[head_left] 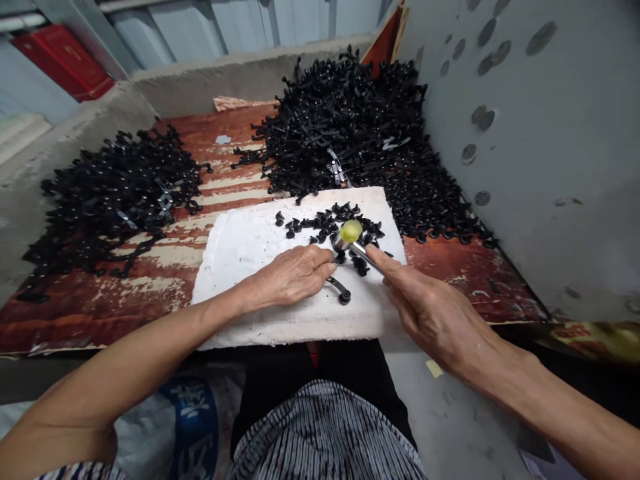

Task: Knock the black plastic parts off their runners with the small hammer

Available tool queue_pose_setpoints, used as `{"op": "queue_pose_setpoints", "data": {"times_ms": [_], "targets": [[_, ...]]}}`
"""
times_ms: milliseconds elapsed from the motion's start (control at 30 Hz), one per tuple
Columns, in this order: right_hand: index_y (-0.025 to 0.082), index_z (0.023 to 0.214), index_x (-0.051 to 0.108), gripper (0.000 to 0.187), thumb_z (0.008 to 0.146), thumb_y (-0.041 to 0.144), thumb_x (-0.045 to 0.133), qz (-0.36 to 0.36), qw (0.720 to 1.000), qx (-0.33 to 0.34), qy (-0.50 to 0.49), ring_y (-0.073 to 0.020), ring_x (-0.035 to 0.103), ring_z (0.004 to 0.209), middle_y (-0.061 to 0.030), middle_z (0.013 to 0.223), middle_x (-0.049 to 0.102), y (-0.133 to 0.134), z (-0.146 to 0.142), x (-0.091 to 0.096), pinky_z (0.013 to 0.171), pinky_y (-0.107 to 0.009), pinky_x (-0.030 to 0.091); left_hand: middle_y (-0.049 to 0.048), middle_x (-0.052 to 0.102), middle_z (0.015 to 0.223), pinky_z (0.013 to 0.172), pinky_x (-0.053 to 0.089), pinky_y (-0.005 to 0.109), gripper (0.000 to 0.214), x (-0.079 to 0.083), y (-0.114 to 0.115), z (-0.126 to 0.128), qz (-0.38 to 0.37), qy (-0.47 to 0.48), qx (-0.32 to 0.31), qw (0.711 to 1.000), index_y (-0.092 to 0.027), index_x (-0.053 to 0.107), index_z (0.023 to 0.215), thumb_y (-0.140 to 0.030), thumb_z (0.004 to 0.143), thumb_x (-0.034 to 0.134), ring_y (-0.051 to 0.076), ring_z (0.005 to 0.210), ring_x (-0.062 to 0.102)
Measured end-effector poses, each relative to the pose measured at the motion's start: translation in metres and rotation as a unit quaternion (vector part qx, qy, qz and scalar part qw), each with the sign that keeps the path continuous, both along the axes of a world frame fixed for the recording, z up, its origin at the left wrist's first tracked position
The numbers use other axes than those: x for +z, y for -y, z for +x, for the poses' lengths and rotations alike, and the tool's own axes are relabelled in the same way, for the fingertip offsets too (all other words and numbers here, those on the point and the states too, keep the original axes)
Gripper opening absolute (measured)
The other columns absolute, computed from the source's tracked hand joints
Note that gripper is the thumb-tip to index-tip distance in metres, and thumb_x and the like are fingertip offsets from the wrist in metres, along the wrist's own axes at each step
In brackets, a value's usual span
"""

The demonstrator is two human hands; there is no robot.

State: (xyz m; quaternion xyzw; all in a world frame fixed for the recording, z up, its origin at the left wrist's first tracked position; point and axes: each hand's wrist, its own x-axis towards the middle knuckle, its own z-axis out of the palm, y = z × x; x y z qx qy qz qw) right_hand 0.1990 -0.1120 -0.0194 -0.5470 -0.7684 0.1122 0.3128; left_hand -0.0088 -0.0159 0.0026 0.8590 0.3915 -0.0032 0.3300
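Note:
My right hand [430,307] grips a small hammer [353,241] with a metal shaft and a yellow-green head; its index finger lies along the shaft. The hammer head hovers over a cluster of small black parts [333,223] on a white block [250,247]. My left hand [295,273] rests on the block, fingers pressed together on a curved black part [341,291] that sticks out to the right of the fingertips. How much of that part lies under the fingers is hidden.
A big heap of black parts [350,127] lies behind the block, reaching to the grey wall [540,167] on the right. A second heap [115,193] lies at the left on the worn red board [225,173]. A concrete ledge [210,80] runs behind.

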Motion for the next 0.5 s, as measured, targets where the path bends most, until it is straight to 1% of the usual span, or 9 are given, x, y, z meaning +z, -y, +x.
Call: {"op": "queue_pose_setpoints", "data": {"times_ms": [67,167,267,300,333,367,400,467,500], "targets": [[0.021,0.146,0.046,0.056,0.091,0.009,0.041,-0.007,1.000,0.011,0.001,-0.0282,0.068,0.108,-0.0132,0.125,0.068,0.001,0.001,-0.005,0.089,-0.048,0.058,-0.0025,0.043,0.061,0.056,0.031,0.026,0.033,0.001,0.000,0.001,0.000,-0.007,-0.002,1.000,-0.021,0.035,0.065,-0.032,0.096,0.035,0.011,0.056,0.040],[0.022,0.147,0.044,0.057,0.091,0.011,0.040,-0.005,1.000,-0.010,-0.029,-0.0254,0.071,0.098,-0.0123,0.115,0.071,0.001,0.003,-0.009,0.085,-0.046,0.059,-0.0025,0.043,0.061,0.056,0.031,0.027,0.031,0.000,0.000,0.002,0.004,-0.009,0.005,1.000,-0.020,0.036,0.066,-0.031,0.095,0.035,0.011,0.056,0.040],[0.023,0.135,0.056,0.047,0.090,0.017,0.043,-0.082,0.994,-0.005,-0.065,-0.0220,0.070,0.078,-0.0075,0.093,0.073,-0.001,0.004,-0.004,0.072,-0.041,0.060,-0.0032,0.041,0.061,0.053,0.029,0.026,0.032,-0.004,0.001,0.001,-0.013,0.015,0.007,1.000,-0.020,0.036,0.065,-0.035,0.095,0.037,0.010,0.055,0.038],[0.023,0.129,0.059,0.041,0.091,0.021,0.046,-0.114,0.987,-0.017,-0.114,-0.0191,0.067,0.070,-0.0055,0.086,0.071,-0.001,0.004,-0.001,0.064,-0.035,0.059,-0.0034,0.040,0.061,0.052,0.028,0.025,0.033,-0.005,0.001,-0.001,-0.021,0.027,0.011,0.999,-0.020,0.037,0.065,-0.037,0.094,0.037,0.010,0.055,0.038],[0.022,0.123,0.061,0.034,0.092,0.027,0.049,-0.152,0.970,-0.032,-0.185,-0.0160,0.063,0.061,-0.0028,0.078,0.067,-0.002,0.004,0.001,0.055,-0.030,0.056,-0.0037,0.040,0.061,0.051,0.027,0.025,0.033,-0.005,0.000,-0.005,-0.028,0.040,0.023,0.999,-0.020,0.038,0.066,-0.039,0.094,0.038,0.010,0.054,0.037],[0.022,0.117,0.062,0.030,0.091,0.034,0.053,-0.193,0.941,-0.046,-0.272,-0.0131,0.056,0.053,0.0005,0.071,0.061,-0.002,0.003,0.003,0.045,-0.025,0.051,-0.0040,0.040,0.061,0.049,0.027,0.024,0.031,-0.003,-0.003,-0.010,-0.034,0.054,0.043,0.997,-0.020,0.042,0.069,-0.041,0.093,0.039,0.010,0.054,0.037],[0.022,0.111,0.062,0.029,0.089,0.040,0.058,-0.233,0.900,-0.057,-0.365,-0.0106,0.049,0.046,0.0041,0.064,0.054,-0.002,0.002,0.004,0.038,-0.022,0.045,-0.0044,0.041,0.061,0.048,0.026,0.024,0.029,0.002,-0.008,-0.018,-0.033,0.067,0.072,0.995,-0.020,0.045,0.074,-0.043,0.092,0.041,0.010,0.053,0.037],[0.022,0.101,0.061,0.033,0.080,0.047,0.070,-0.297,0.796,-0.071,-0.522,-0.0071,0.037,0.039,0.0093,0.056,0.043,-0.002,-0.002,0.004,0.032,-0.018,0.036,-0.0052,0.042,0.062,0.048,0.027,0.024,0.027,0.018,-0.024,-0.041,-0.005,0.073,0.148,0.986,-0.019,0.051,0.089,-0.045,0.089,0.045,0.010,0.052,0.038],[0.022,0.096,0.061,0.035,0.074,0.046,0.076,-0.317,0.748,-0.079,-0.578,-0.0061,0.035,0.039,0.0105,0.054,0.041,-0.003,-0.004,0.002,0.032,-0.018,0.036,-0.0054,0.042,0.061,0.048,0.029,0.024,0.029,0.030,-0.035,-0.056,0.034,0.065,0.194,0.978,-0.018,0.051,0.092,-0.047,0.087,0.049,0.011,0.052,0.039]]}}
